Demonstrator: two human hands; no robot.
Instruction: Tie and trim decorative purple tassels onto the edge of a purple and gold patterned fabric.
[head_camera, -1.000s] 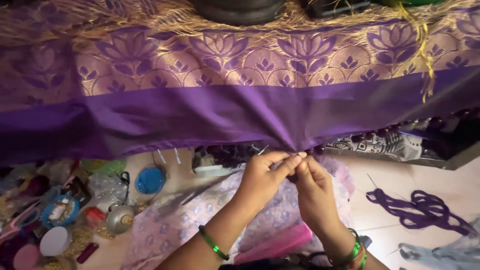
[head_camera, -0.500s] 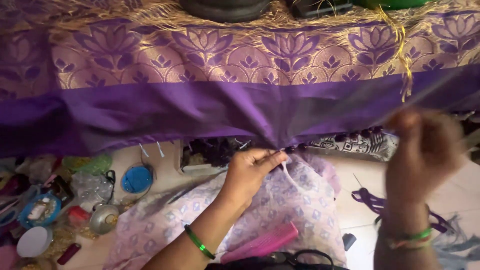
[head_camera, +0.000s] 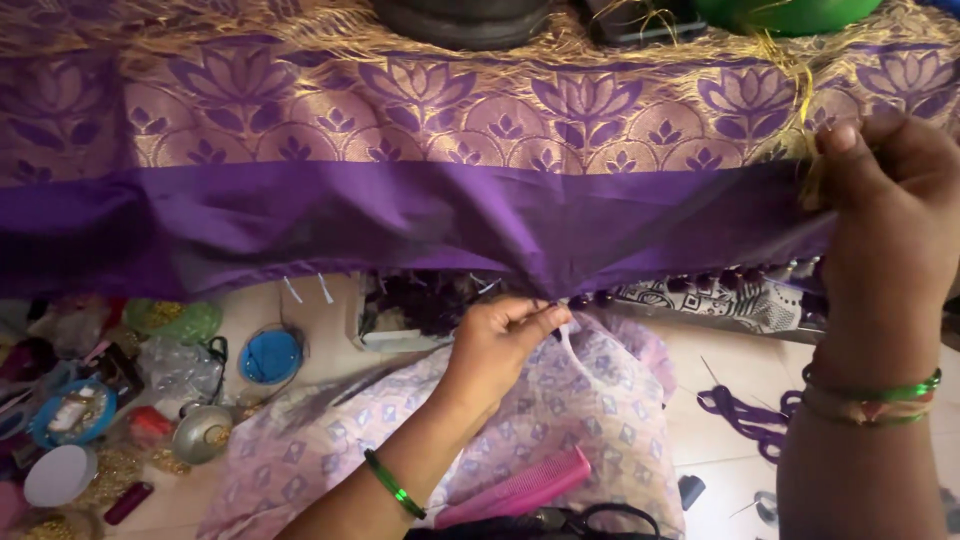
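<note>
Two hands on purple silk cloth with gold lotus-woven border (head_camera: 420, 190), draped across top of view. Left hand (head_camera: 497, 345) below cloth's lower hem, fingers (head_camera: 545, 318) pinched narrow on hem edge. Right hand (head_camera: 885, 190) at cloth's right end, fingers closed on fabric, gold thread beside them. Pink plastic comb (head_camera: 520, 487) well below cloth, on lilac printed fabric (head_camera: 590, 400).
</note>
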